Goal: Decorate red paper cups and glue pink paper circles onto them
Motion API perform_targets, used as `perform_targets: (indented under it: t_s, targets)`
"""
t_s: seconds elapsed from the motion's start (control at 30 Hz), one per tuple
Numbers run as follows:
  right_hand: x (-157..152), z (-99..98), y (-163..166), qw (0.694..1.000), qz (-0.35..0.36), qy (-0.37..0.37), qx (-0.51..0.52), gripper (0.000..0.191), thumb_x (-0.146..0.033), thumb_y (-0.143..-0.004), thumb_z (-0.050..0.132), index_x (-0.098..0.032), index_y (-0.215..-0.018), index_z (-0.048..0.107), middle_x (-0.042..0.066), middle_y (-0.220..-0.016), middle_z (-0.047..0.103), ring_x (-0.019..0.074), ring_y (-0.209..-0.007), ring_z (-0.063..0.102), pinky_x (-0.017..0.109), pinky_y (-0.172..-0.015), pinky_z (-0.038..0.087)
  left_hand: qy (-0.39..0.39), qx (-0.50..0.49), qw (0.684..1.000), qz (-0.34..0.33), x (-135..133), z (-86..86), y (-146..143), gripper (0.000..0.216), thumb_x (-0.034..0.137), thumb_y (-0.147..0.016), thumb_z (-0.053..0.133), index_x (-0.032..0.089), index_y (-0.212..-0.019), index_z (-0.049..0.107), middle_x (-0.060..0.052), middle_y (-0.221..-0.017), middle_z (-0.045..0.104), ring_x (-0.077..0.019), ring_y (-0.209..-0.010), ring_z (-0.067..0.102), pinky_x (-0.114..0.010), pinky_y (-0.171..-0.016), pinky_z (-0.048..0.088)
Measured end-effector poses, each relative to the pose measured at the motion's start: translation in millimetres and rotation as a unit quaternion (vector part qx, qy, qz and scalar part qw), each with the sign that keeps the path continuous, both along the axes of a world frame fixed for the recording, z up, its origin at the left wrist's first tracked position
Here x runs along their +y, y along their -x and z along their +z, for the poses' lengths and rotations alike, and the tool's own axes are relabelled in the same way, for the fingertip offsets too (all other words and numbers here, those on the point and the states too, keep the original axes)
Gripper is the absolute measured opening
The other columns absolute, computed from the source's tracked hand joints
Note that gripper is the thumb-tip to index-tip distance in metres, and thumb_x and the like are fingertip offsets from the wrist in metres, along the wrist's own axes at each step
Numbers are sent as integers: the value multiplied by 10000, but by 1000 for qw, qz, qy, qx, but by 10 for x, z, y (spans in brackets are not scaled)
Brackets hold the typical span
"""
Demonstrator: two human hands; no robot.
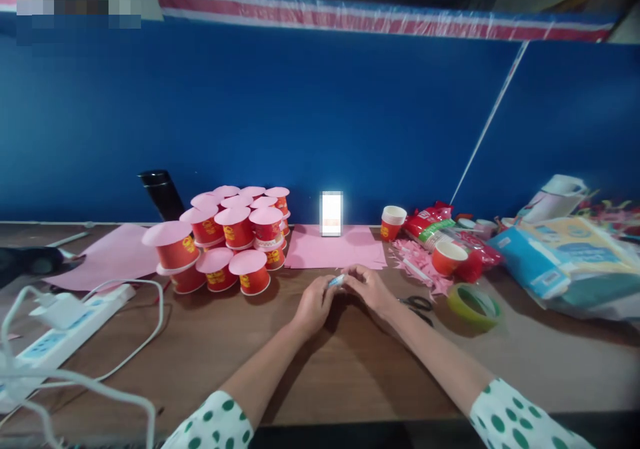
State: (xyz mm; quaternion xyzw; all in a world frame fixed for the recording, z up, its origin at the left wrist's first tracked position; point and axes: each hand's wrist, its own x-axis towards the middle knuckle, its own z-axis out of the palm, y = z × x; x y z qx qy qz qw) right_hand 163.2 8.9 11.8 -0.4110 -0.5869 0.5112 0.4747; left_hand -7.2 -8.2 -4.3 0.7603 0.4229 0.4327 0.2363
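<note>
Both my hands meet at the middle of the wooden table (225,342), closed round a small light-blue stick-shaped thing (336,280). My left hand (314,304) grips its near end. My right hand (367,288) pinches its far end. Just beyond them lies a pink paper sheet (335,249). A stack of red paper cups with pink paper lids (225,242) stands to the left. Black-handled scissors (419,306) lie right beside my right wrist.
A lit phone (331,213) leans on the blue wall. To the right are a green tape roll (474,304), open red cups (447,257), pink paper scraps (417,262) and plastic bags (560,262). A white power strip with cables (70,332) and another pink sheet (107,257) are at the left.
</note>
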Motion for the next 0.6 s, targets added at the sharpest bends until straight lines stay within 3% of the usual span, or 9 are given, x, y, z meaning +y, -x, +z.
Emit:
perform_targets:
  t_s: [0.13, 0.3, 0.6]
  targets:
    - [1, 10, 16, 1000, 2, -9, -15, 332, -437, -760, 672, -180, -960, 609, -5, -789, 633, 139, -710, 607, 277, -690, 508, 37, -46, 998, -4, 13, -17, -9, 291, 262, -900, 453, 179, -1162, 550, -98, -1147, 651, -206, -1069, 594, -361, -947, 441]
    - [39, -110, 135, 1000, -18, -3, -16, 343, -487, -753, 649, -192, -919, 592, -2, -785, 633, 148, -667, 606, 293, -665, 516, 62, -42, 997, 31, 12, -54, 5, 380, 219, -885, 459, 168, -1259, 418, -90, -1045, 659, -190, -948, 637, -340, -861, 480]
    - [47, -129, 176, 999, -25, 22, -33, 390, -540, -751, 623, -186, -909, 583, -5, -686, 621, 156, -606, 600, 279, -581, 485, 43, -11, 999, 17, 26, -52, -3, 373, 205, -885, 445, 218, -1257, 432, -83, -1192, 624, -200, -1059, 611, -338, -917, 454]
